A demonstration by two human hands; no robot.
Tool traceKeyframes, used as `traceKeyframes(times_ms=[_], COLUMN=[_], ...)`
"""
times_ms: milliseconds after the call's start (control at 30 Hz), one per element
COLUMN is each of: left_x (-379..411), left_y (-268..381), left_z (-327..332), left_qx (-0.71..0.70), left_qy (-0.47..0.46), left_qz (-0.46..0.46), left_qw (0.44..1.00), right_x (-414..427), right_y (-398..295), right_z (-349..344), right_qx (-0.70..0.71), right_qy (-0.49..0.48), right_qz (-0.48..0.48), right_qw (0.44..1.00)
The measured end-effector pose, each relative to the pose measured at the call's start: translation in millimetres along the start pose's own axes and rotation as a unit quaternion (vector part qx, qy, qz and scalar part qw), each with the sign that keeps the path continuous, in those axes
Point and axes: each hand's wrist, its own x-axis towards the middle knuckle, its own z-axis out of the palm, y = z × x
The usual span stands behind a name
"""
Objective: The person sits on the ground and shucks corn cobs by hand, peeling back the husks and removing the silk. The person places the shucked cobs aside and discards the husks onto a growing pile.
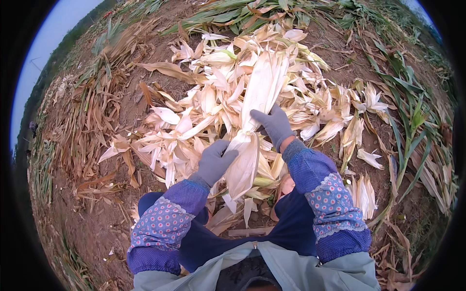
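Note:
A long bundle of pale dry corn husks (260, 89) stretches across both of my gloved hands. It narrows at a gathered joint (248, 131) between them, and a broad husk flap (243, 163) hangs below. My left hand (217, 160), in a grey knit glove, pinches the left edge of that flap, its thumb in front and its fingers partly hidden behind. Just above the joint, my right hand (275, 123) grips the bundle from the right, thumb on top and fingertips hidden underneath. Whether a cob lies inside the husks I cannot tell.
Before me a heap of loose husks (207, 102) covers the brown soil (91, 225). Dry stalks (93, 105) lie to the left, greener stalks (404, 120) to the right and more leaves (233, 16) beyond. A wooden strip (251, 231) sits between my legs.

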Motion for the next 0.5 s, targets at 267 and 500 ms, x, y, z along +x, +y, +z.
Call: traceKeyframes(times_ms=[267,500], left_x=[8.0,20.1], left_y=[26.8,19.7], left_z=[-16.1,-7.3], left_qx=[-0.177,-0.453], left_qy=[0.089,0.172], left_qz=[0.037,0.015], left_qw=[0.979,0.875], right_x=[-21.4,-13.1], right_y=[1.1,-6.8], right_z=[34.6,34.7], right_qx=[-0.056,0.151], right_qy=[-0.084,-0.056], right_qz=[-0.156,-0.010], right_qw=[0.983,0.987])
